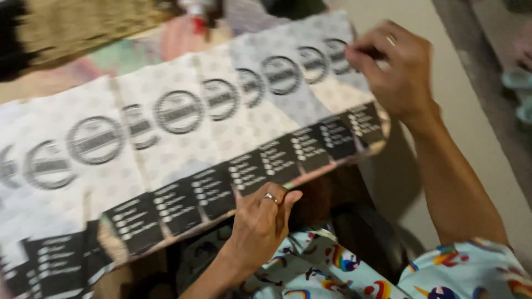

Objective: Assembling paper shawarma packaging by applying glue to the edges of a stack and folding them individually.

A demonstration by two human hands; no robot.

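A long printed sheet (183, 144) stretches across my lap, white with a row of round dark seals along the top and black panels along its lower edge. My left hand (260, 221), a ring on one finger, pinches the sheet's near edge by the black panels. My right hand (396, 69), also ringed, is closed on a small dark object, too blurred to identify, held against the sheet's far right end near the last seals. The picture is motion-blurred.
A woven brown mat (83, 25) and pink and green cloth (138, 52) lie beyond the sheet. Pale floor (476, 138) runs on the right. My light blue patterned clothing (354, 271) shows at the bottom.
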